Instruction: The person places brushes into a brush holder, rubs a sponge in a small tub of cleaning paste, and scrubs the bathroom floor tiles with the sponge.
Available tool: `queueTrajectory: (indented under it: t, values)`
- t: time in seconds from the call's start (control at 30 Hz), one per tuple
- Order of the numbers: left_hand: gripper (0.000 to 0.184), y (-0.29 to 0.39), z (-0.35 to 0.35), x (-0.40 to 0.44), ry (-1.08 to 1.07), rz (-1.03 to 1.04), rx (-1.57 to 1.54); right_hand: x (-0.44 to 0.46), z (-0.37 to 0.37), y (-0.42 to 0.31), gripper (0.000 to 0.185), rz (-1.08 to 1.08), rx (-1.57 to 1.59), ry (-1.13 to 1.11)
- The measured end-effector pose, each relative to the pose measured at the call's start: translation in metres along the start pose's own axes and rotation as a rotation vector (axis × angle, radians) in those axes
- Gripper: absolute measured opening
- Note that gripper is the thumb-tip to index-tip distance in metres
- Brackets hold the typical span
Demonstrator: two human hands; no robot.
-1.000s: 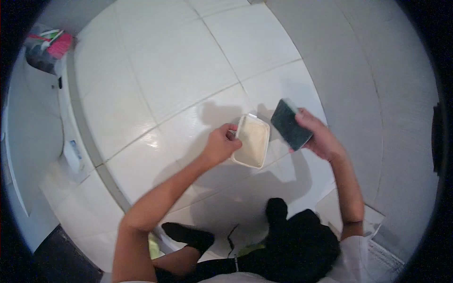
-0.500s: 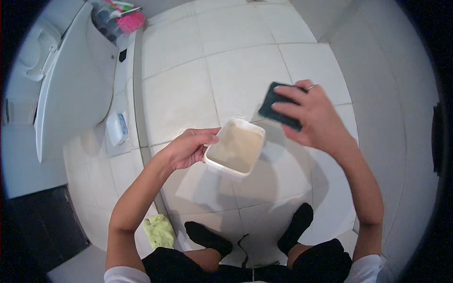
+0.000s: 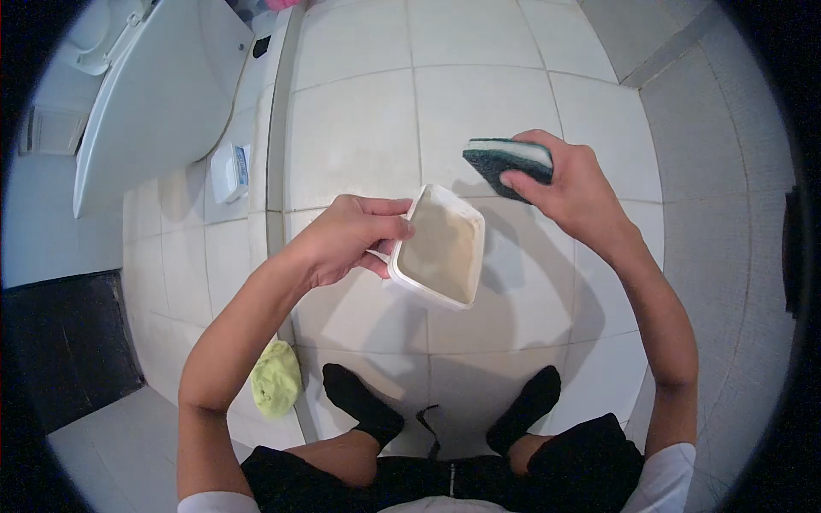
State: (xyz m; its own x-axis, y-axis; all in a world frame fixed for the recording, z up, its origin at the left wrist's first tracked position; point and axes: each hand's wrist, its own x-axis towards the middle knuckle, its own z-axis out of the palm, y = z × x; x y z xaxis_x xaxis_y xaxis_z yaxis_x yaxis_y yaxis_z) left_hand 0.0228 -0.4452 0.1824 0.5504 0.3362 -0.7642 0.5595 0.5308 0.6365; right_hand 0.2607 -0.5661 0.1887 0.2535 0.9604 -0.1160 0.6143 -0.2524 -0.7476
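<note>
My left hand [image 3: 355, 239] grips the left rim of a white rectangular tub [image 3: 440, 248], thumb on the rim and fingers around its side. The tub is tilted, and its inside looks pale beige and cloudy. To the upper right, my right hand [image 3: 569, 188] is closed around a dark green scouring sponge [image 3: 505, 162] with a pale layer along its top edge. The sponge is held above the floor, apart from the tub.
White floor tiles [image 3: 351, 128] run beneath both hands, with a raised ledge [image 3: 275, 171] on the left. Past it are a white container [image 3: 229, 173], a yellow-green cloth [image 3: 276, 379], a dark mat [image 3: 73, 346] and a white toilet [image 3: 162, 94]. A grey wall [image 3: 701, 248] rises at right.
My right hand has turned the sponge over so that its pale edge shows on top. My left hand has lifted and tilted the tub. The view has shifted, bringing the cloth and my feet into sight.
</note>
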Motion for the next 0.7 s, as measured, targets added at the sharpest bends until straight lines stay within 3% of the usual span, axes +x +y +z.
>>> queueTrajectory:
  t: [0.07, 0.17, 0.2, 0.27, 0.4, 0.57, 0.7]
  values:
    - [0.049, 0.005, 0.002, 0.001, 0.002, -0.002, 0.000, -0.005, -0.002, 0.000, 0.019, -0.047, -0.130, -0.018]
    - [0.049, 0.011, 0.006, 0.000, -0.009, -0.008, 0.014, -0.015, 0.009, 0.004, 0.016, -0.431, -0.548, -0.006]
    - [0.049, 0.011, 0.008, 0.001, -0.020, -0.012, 0.022, -0.016, 0.014, 0.004, 0.016, -0.423, -0.549, -0.007]
    - [0.048, 0.011, 0.011, 0.004, -0.030, -0.019, 0.015, -0.013, 0.026, 0.001, 0.014, -0.757, -0.757, 0.084]
    - [0.046, 0.015, 0.018, 0.004, -0.033, -0.048, 0.010, -0.012, 0.044, 0.015, 0.018, -0.959, -0.832, 0.142]
    - [0.046, 0.011, 0.015, 0.006, -0.048, -0.052, -0.011, -0.021, 0.057, 0.016, 0.021, -0.949, -0.905, 0.249]
    - [0.047, 0.003, 0.014, 0.006, -0.026, -0.050, 0.006, -0.024, 0.058, 0.003, 0.014, -0.844, -0.999, 0.071]
